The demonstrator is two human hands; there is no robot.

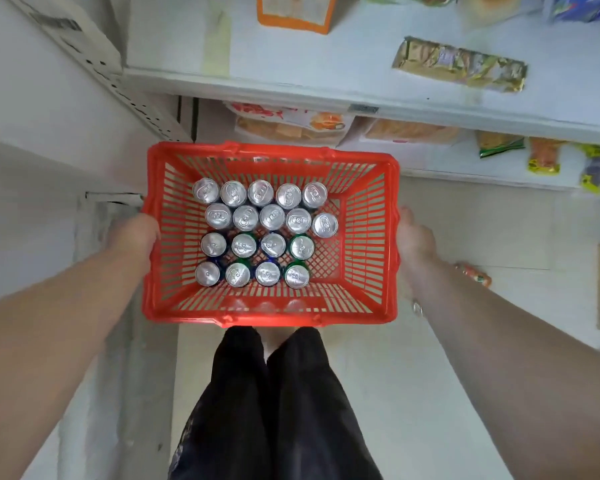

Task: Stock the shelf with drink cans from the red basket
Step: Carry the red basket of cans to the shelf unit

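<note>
Head view: left hand [132, 233], right hand [414, 237] are gripping basket [274, 148], fingers curling under rim. Unstocked cans [271, 216] are waiting; setting down is probably coming next.

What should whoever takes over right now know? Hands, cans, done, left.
Left hand grips the left rim of the red basket; right hand grips the right rim.
Cans: eighteen, upright in four rows inside the basket, none in a hand.
Shelf ahead shows only snack packets; no can on it.
Done: basket is at the shelf.
Left: free a hand and move every can onto the shelf.
</note>
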